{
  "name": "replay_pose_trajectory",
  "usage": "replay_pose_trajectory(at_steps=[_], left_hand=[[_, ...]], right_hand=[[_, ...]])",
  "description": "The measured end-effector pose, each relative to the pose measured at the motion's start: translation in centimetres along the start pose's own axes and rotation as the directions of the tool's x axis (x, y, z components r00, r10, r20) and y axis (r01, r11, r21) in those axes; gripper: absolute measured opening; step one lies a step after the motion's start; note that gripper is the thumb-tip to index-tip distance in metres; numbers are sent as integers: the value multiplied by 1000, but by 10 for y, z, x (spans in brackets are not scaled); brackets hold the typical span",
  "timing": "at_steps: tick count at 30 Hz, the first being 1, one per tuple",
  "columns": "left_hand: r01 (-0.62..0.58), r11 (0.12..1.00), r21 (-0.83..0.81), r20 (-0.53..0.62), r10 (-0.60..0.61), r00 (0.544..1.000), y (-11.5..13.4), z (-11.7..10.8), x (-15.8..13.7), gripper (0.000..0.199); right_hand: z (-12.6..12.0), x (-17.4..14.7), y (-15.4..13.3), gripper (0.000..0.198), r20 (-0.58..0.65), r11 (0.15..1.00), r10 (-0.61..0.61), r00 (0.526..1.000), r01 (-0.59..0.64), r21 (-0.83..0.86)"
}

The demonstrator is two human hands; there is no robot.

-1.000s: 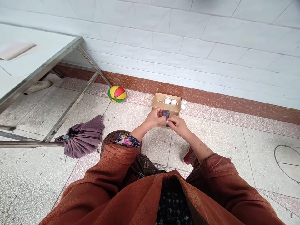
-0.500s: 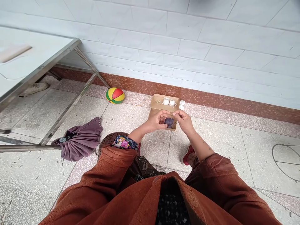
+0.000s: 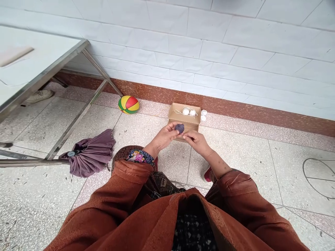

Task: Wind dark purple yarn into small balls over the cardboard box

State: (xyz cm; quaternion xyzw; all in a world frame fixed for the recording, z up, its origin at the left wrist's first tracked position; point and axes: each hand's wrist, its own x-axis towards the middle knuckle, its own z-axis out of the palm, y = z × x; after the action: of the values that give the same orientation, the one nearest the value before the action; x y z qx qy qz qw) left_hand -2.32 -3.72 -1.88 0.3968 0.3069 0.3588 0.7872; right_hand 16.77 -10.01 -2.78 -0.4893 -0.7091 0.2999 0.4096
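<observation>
My left hand (image 3: 165, 136) holds a small dark purple-grey ball of yarn (image 3: 179, 128) between thumb and fingers. Close beside it, my right hand (image 3: 196, 141) is closed in a pinch at the ball's lower right; a strand between the fingertips is too fine to make out clearly. Both hands are over the near part of an open cardboard box (image 3: 172, 116) on the floor. White yarn balls (image 3: 186, 111) with loose strands lie in its far part. More white balls (image 3: 203, 115) rest just outside the box's right side.
A multicoloured ball (image 3: 128, 105) lies by the metal-framed table (image 3: 85, 47) on the left. A folded purple umbrella (image 3: 91, 153) is on the floor near the table leg. At the far right stands a thin wire ring (image 3: 305, 174). Someone's shoe (image 3: 40, 96) shows under the table.
My left hand has turned and raised the yarn ball up and to the left. My right hand has moved left and slightly down, from above the ball to its lower right.
</observation>
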Motion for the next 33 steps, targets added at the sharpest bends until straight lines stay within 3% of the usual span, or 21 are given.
replay_pose_trajectory(at_steps=[3,6,10,15,20,24,30,33], left_hand=[[10,1000,-18,-79,-12,997,-5,1,-14,44],[-2,997,75,-103,10,995,-8,3,-27,49],[-17,972,233,18,13,1000,-3,8,-40,49],[14,964,265,178,-63,982,6,15,-52,41],[34,988,151,133,-55,990,11,24,-64,53],[41,993,112,73,-49,996,11,35,-79,43],[55,998,24,9,-55,998,5,59,-101,44],[22,998,60,10,-23,1000,3,69,-109,46]], right_hand=[[7,-11,-18,23,64,994,-45,997,51,-94],[6,-17,-42,24,102,982,-115,988,128,-137],[-7,-9,-61,24,22,989,-95,995,97,-110],[-15,7,-60,27,-103,1000,20,994,-19,2],[-5,1,-59,36,-164,975,179,970,-153,159],[2,-11,-63,39,-221,948,276,936,-227,221],[4,-34,-78,35,-323,963,258,910,-216,162],[3,-44,-87,34,-340,965,250,906,-204,166]])
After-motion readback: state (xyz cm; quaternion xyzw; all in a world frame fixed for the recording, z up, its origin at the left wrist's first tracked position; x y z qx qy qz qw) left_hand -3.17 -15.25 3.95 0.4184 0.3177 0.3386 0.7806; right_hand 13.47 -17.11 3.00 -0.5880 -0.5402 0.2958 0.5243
